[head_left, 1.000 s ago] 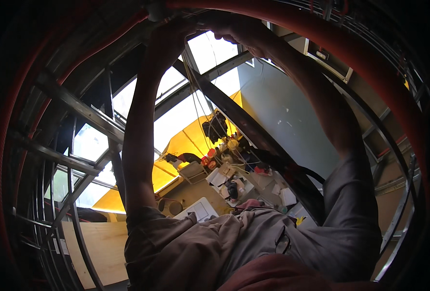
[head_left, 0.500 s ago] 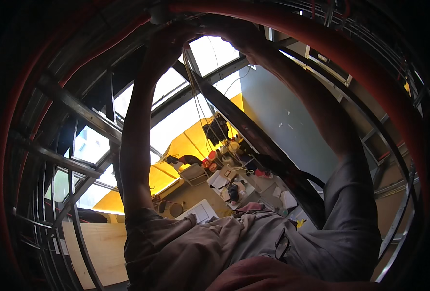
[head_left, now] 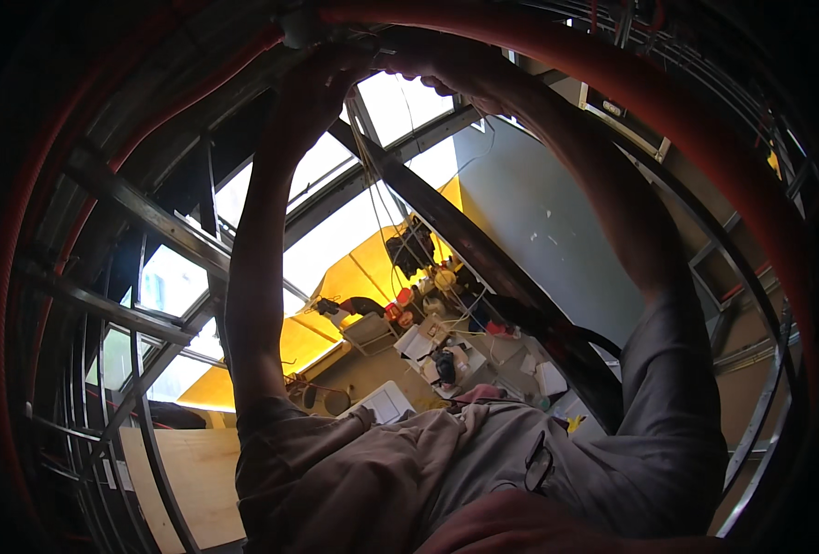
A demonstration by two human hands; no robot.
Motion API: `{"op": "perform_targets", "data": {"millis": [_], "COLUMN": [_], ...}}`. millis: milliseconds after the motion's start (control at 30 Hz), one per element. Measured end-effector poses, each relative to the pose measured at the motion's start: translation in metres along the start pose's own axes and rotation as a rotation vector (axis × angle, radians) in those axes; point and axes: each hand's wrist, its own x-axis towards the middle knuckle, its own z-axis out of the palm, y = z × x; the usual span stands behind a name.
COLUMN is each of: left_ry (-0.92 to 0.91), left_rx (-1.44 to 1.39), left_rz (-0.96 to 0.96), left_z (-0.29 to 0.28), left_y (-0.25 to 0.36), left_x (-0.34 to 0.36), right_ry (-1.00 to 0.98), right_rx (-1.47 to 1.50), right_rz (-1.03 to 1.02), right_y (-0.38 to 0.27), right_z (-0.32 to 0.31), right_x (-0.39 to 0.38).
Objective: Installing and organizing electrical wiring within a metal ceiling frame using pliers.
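Both my arms reach up to the top of the view, where deep shadow covers much of the hands. My left hand (head_left: 328,78) is closed, with thin pale cables (head_left: 361,138) hanging down right beside its fingers. Whether it grips those cables or something else is hidden. Close to it, my right hand (head_left: 451,72) has its fingers curled, the fingertips pointing toward the left hand. What lies between the two hands is too dark to make out. A red conduit (head_left: 520,35) runs just above them.
Metal framing (head_left: 156,208) stands to the left, and a dark beam (head_left: 483,254) slants down through the middle. Behind it is a grey panel (head_left: 548,222). Far below, tools and boxes clutter a work surface (head_left: 469,369); a wooden board (head_left: 183,471) is at lower left.
My right hand has shifted slightly, and more of its curled fingertips now show against the bright window. My left hand stays nearly in place. A loose thin wire near the right hand has swung.
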Motion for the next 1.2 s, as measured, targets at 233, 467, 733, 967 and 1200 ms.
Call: {"op": "perform_targets", "data": {"millis": [233,467,733,967,1200], "left_ry": [0.124,0.142,0.086,0.072,0.022], "left_rx": [0.167,0.167,0.100,0.101,0.207], "left_rz": [0.234,0.269,0.053,0.186,0.074], "left_z": [-0.005,-0.006,-0.009,-0.005,-0.005], "left_y": [0.007,0.015,0.026,0.018,0.023], "left_x": [-0.001,-0.005,-0.008,0.002,-0.001], "right_ry": [0.000,0.184,0.101,-0.002,-0.108], "right_rx": [-0.005,-0.020,-0.154,-0.068,-0.052], "right_rz": [0.022,0.020,0.125,0.003,-0.042], "right_y": [0.008,0.014,0.002,-0.010,-0.020], "right_z": [0.007,0.021,0.016,0.000,0.002], "right_x": [-0.003,-0.010,-0.010,0.004,0.018]}}
